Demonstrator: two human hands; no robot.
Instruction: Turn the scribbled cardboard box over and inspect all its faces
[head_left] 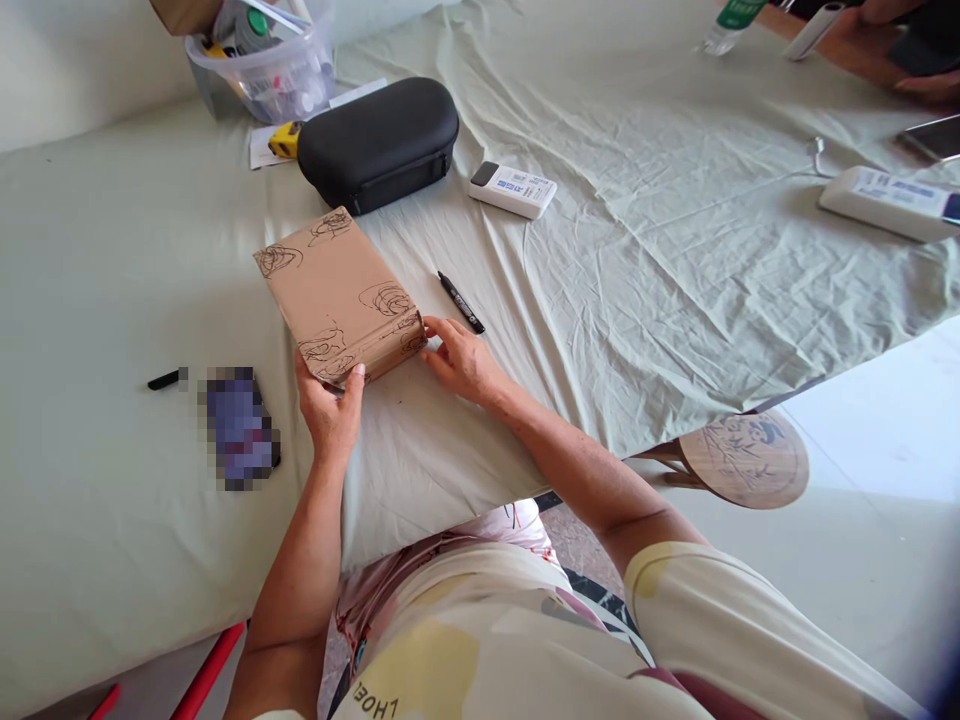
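Note:
A brown cardboard box [337, 290] with black scribbles at its corners rests on the cloth-covered table in front of me. My left hand [328, 408] grips its near left corner, thumb on the front side and fingers along the left edge. At the near right corner, my right hand [463, 358] touches the box with bent fingers; whether it grips the corner is hard to see. Just beyond that hand lies a capped black marker [460, 302]. A black cap-like piece [163, 380] and a blurred-out phone-shaped item [240, 428] lie to the left.
Behind the box sit a black zip case [379, 140], a yellow tape measure [285, 140] and a clear plastic tub [262, 75]. White power banks [513, 190] lie rightward. Another person's hands show at top right, near a bottle [733, 25]. A round stool [746, 458] stands beside the table.

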